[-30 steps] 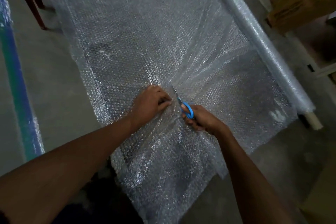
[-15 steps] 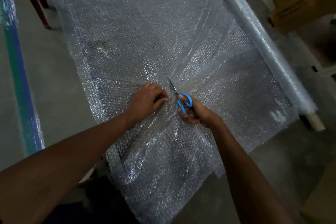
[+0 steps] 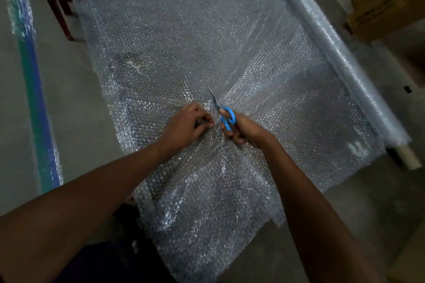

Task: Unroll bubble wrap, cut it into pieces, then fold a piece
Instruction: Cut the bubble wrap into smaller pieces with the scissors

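A wide sheet of clear bubble wrap (image 3: 184, 37) lies unrolled on the concrete floor, still joined to its roll (image 3: 331, 48) along the right side. My right hand (image 3: 241, 128) grips blue-handled scissors (image 3: 224, 112) whose blades point away from me into the sheet near its middle. My left hand (image 3: 186, 124) pinches the wrap just left of the blades, pulling it taut. The part of the sheet nearest me is wrinkled and bunched.
A cardboard box (image 3: 388, 0) stands at the upper right beyond the roll. Dark red chair legs (image 3: 55, 4) stand at the upper left by the sheet's corner. A green and blue stripe (image 3: 34, 99) runs along the floor on the left.
Both hands and the scissors have advanced further away from me along the sheet, and the cut behind them is longer.
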